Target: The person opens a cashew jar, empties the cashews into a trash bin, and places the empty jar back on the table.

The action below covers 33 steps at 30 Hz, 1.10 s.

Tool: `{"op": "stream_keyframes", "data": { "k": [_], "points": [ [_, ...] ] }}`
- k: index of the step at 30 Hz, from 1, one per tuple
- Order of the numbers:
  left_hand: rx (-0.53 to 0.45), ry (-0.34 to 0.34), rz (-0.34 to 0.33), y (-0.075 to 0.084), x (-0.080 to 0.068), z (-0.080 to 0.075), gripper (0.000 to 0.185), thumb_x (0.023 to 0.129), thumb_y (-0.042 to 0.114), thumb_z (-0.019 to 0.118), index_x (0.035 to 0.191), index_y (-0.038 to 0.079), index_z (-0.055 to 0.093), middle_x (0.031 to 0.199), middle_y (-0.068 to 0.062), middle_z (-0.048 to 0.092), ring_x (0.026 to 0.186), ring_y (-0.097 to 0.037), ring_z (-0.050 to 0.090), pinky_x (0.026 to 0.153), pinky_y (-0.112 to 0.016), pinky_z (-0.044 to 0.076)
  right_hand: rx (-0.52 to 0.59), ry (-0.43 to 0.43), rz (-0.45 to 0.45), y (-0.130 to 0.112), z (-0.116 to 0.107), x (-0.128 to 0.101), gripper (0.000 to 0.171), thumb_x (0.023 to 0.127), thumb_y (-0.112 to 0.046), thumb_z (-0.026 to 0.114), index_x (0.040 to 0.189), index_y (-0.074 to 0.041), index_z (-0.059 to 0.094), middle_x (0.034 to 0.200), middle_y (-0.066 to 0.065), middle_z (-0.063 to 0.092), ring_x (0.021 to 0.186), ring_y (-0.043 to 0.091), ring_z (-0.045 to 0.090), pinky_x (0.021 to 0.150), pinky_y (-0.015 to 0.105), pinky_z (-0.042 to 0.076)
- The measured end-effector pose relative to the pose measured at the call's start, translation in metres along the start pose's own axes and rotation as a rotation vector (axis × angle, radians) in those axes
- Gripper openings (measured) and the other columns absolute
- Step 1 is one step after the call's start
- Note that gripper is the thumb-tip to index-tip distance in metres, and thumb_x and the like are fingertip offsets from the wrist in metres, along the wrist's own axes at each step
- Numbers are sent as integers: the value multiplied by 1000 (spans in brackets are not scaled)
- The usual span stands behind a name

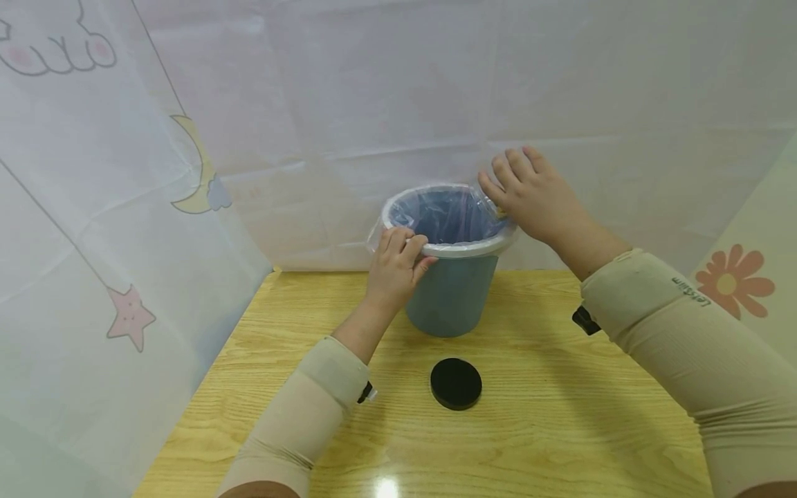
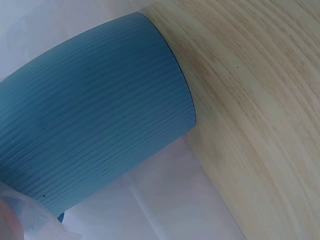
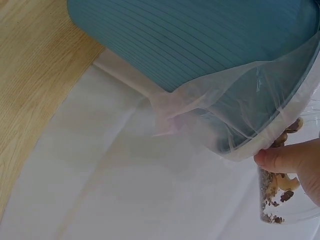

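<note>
Black lid (image 1: 456,384) nearest, then left hand (image 1: 396,266) curled on bin (image 1: 451,294) rim, right hand (image 1: 537,195) gripping clear jar (image 3: 280,200) over it.

A round black lid (image 1: 456,383) is lying flat on a light wooden table (image 1: 560,429), near its middle. White sheets (image 1: 398,90) printed with a yellow moon (image 1: 198,173), a pink star (image 1: 129,317) and an orange flower (image 1: 735,280) are hanging around the table's far edge and sides.
</note>
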<state>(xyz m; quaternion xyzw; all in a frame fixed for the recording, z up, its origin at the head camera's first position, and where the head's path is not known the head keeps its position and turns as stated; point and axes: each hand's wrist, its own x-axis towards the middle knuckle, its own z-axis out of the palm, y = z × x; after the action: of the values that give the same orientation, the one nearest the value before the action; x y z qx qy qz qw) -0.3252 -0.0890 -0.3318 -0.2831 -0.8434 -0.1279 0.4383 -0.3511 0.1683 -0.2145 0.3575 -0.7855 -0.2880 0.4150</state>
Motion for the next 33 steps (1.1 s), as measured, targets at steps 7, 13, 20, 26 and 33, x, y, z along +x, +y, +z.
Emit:
{"op": "stream_keyframes", "data": {
  "k": [7, 13, 20, 26, 33],
  "points": [
    [-6, -7, -6, 0, 0, 0, 37, 81, 39, 61, 106, 14, 48, 102, -6, 44, 106, -24, 40, 98, -33, 32, 9, 1, -2, -1, -1, 1, 70, 72, -20, 78, 131, -4, 44, 127, 24, 42, 119, 41, 38, 102, 52, 26],
    [-10, -1, -5, -1, 0, 1, 38, 80, 39, 62, 105, 14, 49, 102, -5, 44, 105, -24, 41, 98, -35, 32, 17, -19, 6, -1, -2, 2, 70, 72, -15, 78, 132, -4, 43, 127, 24, 42, 120, 41, 37, 102, 53, 25],
    [0, -2, -4, -1, 0, 0, 38, 80, 40, 61, 105, 14, 49, 102, -5, 44, 106, -24, 40, 97, -34, 32, 22, -18, 14, -1, -3, 2, 67, 73, -5, 75, 132, -4, 43, 127, 24, 42, 119, 41, 37, 102, 52, 25],
    [-2, -3, 0, -1, 0, 1, 38, 80, 39, 61, 105, 14, 49, 102, -6, 44, 105, -24, 40, 96, -34, 33, 24, -32, 21, -1, -2, 2, 67, 73, -2, 74, 133, -5, 42, 128, 24, 41, 120, 40, 36, 102, 53, 25],
    [-5, -4, 3, -1, 0, 0, 37, 80, 39, 60, 104, 14, 48, 102, -5, 44, 105, -24, 40, 96, -34, 33, 41, -38, 31, -2, -2, 1, 67, 74, -5, 74, 133, -4, 42, 128, 24, 40, 120, 41, 36, 102, 53, 25]
  ]
}}
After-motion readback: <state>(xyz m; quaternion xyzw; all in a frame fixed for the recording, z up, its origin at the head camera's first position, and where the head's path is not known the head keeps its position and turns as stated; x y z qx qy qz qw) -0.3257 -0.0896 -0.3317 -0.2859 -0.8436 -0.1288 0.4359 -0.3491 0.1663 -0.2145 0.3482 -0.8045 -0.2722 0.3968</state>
